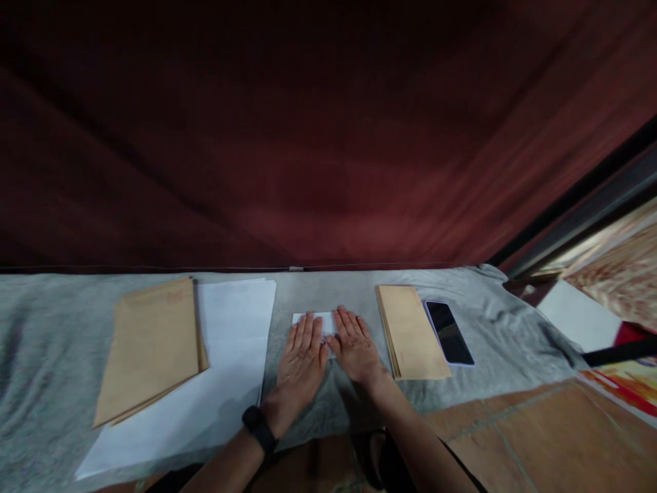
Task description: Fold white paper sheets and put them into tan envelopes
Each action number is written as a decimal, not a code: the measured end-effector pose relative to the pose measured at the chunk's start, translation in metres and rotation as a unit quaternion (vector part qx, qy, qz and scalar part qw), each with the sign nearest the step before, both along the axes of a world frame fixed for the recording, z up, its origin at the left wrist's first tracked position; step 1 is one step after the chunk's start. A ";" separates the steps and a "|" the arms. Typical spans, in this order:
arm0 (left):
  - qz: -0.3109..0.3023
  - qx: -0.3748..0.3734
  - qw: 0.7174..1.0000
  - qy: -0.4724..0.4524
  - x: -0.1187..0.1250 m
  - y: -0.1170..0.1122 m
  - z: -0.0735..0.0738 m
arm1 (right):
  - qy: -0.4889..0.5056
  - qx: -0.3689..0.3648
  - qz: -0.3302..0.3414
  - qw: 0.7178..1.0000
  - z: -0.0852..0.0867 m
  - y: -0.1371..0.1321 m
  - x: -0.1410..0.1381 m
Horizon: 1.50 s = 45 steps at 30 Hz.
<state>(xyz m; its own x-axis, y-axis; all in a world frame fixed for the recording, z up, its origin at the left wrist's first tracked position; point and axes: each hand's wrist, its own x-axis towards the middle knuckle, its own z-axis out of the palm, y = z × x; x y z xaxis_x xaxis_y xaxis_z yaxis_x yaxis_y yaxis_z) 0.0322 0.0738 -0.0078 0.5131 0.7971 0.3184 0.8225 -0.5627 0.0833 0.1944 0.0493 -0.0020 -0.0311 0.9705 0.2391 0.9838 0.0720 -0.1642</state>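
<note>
A small piece of white paper [328, 323], which looks folded, lies on the grey cloth in front of me. My left hand [302, 359] rests flat on its left part, fingers stretched out and pointing away from me. On the right part lies my right hand [356, 349], also flat with its fingers extended. The thumbs come close together over the middle of the paper. Both palms cover much of it, so its near side is mostly hidden. A black watch [260, 430] is on my left wrist.
Left of my hands are large white sheets [230, 356] with brown envelopes [154, 342] on top. To the right lie a stack of narrow brown envelopes [413, 332] and a phone [449, 332]. A dark red curtain [328, 171] hangs behind the grey cloth [513, 342].
</note>
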 end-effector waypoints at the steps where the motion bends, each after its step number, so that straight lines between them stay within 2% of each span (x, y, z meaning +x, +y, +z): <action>1: 0.006 0.003 1.000 -0.002 0.000 0.000 -0.001 | -0.001 -0.003 0.001 1.000 0.001 0.000 0.001; 8: 0.038 0.022 0.999 -0.018 -0.004 0.000 0.000 | 0.005 -0.003 -0.010 1.000 0.002 0.000 0.011; 14: 0.028 0.032 0.999 -0.028 -0.007 0.002 -0.004 | 0.022 0.006 -0.028 0.999 0.008 -0.002 0.007; 20: 0.005 0.050 0.998 0.026 -0.011 0.002 -0.005 | 0.066 0.012 0.091 0.994 0.016 -0.008 -0.030; 23: 0.007 0.043 0.998 0.048 -0.014 0.001 -0.003 | 0.068 0.003 0.106 0.992 0.016 -0.010 -0.036; 29: 0.002 0.021 0.998 0.053 -0.019 0.002 -0.006 | 0.052 -0.009 0.103 0.993 0.016 -0.008 -0.030; 35: 0.006 0.030 0.999 0.008 -0.024 0.003 -0.011 | 0.024 0.008 0.082 0.996 0.010 -0.007 -0.026; 39: 0.011 0.021 0.999 -0.022 -0.027 0.003 -0.008 | -0.006 -0.005 0.054 0.999 0.007 -0.005 -0.016; 45: 0.029 0.015 0.999 -0.016 -0.032 0.000 -0.005 | -0.027 -0.013 0.014 0.999 0.006 -0.003 0.000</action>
